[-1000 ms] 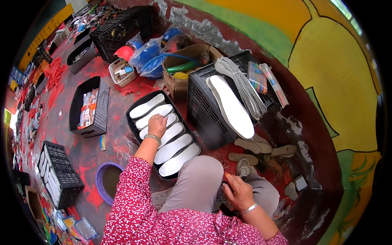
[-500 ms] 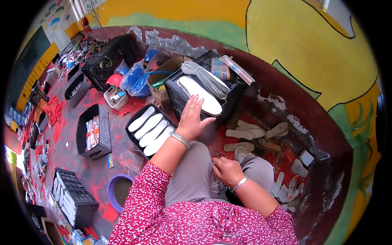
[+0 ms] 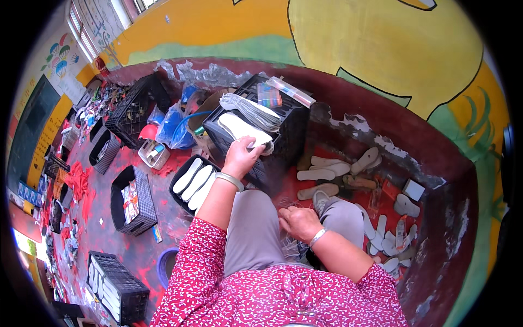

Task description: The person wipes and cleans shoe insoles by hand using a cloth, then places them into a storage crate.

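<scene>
My left hand (image 3: 242, 156) is closed on the near end of a white shoe insole (image 3: 237, 125) lying on an upturned black crate (image 3: 294, 122). Something greyish shows under the insole's end by my fingertips, too small to make out. Just beyond the insole lies a bundle of grey cord (image 3: 250, 109). Between my knees, my right hand (image 3: 300, 222) has its fingers curled; what they hold, if anything, is hidden. Beside my left forearm stands a black basket (image 3: 175, 182) with several white insoles (image 3: 197, 182) in it.
Loose insoles (image 3: 327, 169) and shoe pieces lie on the red floor at right, beside the wall. At left are a checked basket (image 3: 144, 220), a black crate of insoles (image 3: 136, 297) and a purple-rimmed basin (image 3: 163, 267). Blue plastic bags (image 3: 177, 128) sit behind the black basket.
My left hand has gone from lying open over the white insole to gripping its near end. My right hand stays by my knee. The view has shifted slightly.
</scene>
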Tool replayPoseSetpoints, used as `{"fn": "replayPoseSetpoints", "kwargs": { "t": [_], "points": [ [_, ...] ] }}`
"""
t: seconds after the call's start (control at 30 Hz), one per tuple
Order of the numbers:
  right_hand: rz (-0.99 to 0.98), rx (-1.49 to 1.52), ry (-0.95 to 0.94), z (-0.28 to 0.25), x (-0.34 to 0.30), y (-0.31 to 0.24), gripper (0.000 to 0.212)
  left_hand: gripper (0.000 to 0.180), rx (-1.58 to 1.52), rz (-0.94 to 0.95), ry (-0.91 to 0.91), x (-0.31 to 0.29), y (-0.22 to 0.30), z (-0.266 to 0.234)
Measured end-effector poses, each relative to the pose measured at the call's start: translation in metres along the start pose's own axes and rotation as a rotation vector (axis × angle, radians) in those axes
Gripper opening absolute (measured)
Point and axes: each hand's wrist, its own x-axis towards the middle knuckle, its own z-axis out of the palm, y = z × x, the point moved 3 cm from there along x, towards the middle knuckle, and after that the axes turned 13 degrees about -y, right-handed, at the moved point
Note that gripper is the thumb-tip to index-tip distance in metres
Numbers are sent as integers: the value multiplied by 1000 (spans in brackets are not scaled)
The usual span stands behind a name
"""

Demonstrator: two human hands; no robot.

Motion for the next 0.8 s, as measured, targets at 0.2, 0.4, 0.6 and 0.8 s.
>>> {"fn": "replayPoseSetpoints", "kwargs": {
  "t": [0.2,0.4,0.6,0.8],
  "points": [
    [11,-4,-10,1,0,0,20,29,-42,67,34,5,-20,13],
    [10,-15,-4,1,0,-2,19,32,-165,-2,-19,8,-25,11],
    [0,-24,-3,-1,0,-4,18,34,-319,-67,-94,9,-25,5],
    [6,-22,-16,1,0,-3,19,34,-342,-12,-141,11,-30,4]
  ]
}}
